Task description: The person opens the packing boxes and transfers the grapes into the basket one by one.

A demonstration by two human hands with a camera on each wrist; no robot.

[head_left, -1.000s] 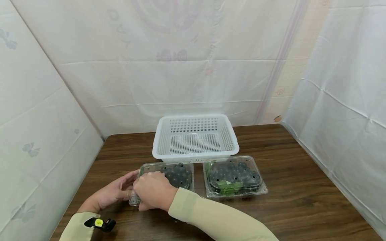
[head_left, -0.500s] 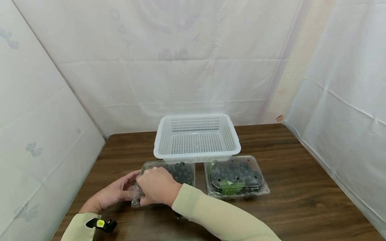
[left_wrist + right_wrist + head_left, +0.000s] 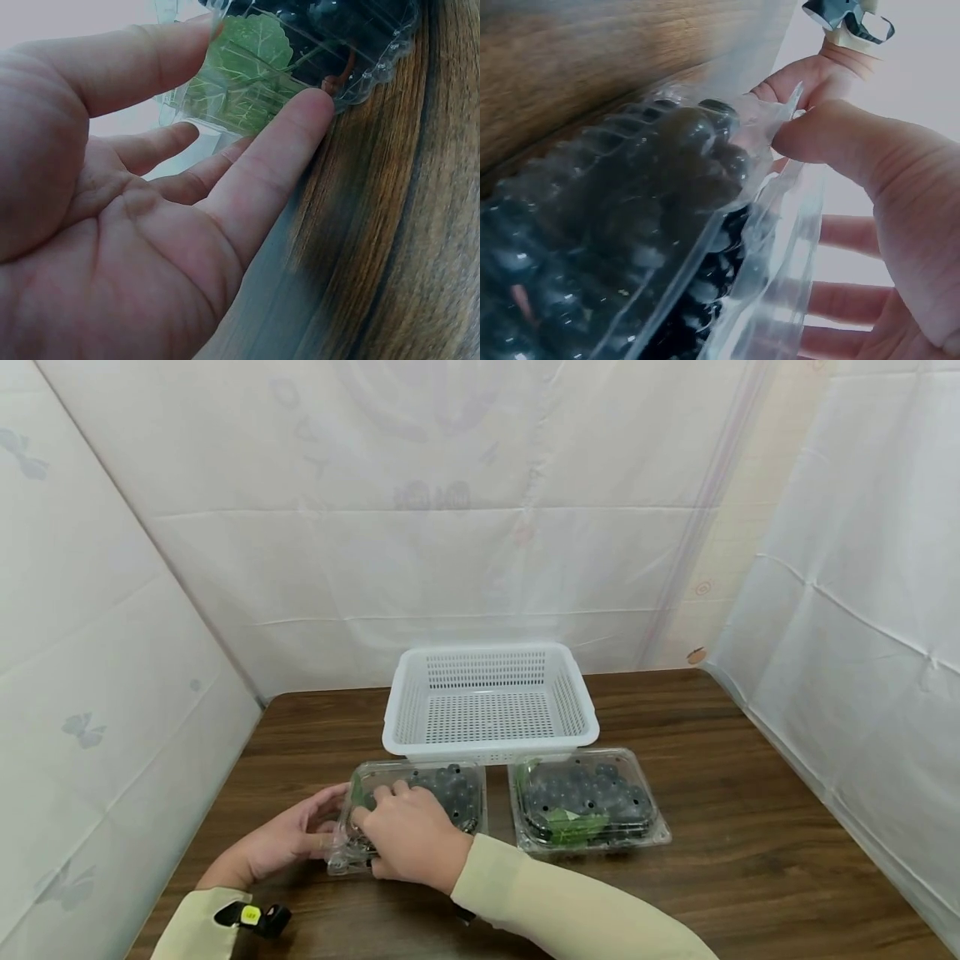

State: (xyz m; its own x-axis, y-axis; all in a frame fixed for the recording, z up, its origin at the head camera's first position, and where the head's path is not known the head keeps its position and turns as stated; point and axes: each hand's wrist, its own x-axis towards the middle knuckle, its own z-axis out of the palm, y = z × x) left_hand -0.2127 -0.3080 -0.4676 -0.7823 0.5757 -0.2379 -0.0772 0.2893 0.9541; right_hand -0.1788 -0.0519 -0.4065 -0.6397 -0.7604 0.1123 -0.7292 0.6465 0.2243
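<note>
A clear plastic clamshell box (image 3: 457,789) of dark grapes (image 3: 697,135) stands on the wooden table, left of centre. My left hand (image 3: 281,843) touches the box's left end with its fingers straight and spread; in the left wrist view a green leaf (image 3: 247,52) shows through the plastic there. My right hand (image 3: 412,835) reaches over the box, fingers across the top and thumb near its front left corner. In the right wrist view it pinches the edge of the clear lid (image 3: 769,262), with a gap beside the lid showing bare grapes.
A second clear clamshell (image 3: 585,797) of grapes with a green leaf stands to the right. Behind both boxes is a white perforated basket (image 3: 487,749) with nothing in it. White sheeting (image 3: 480,568) hangs around the table (image 3: 720,760).
My right hand has gone from a fist at the box's left end to spread fingers across its top, slightly further right. The left hand has hardly moved.
</note>
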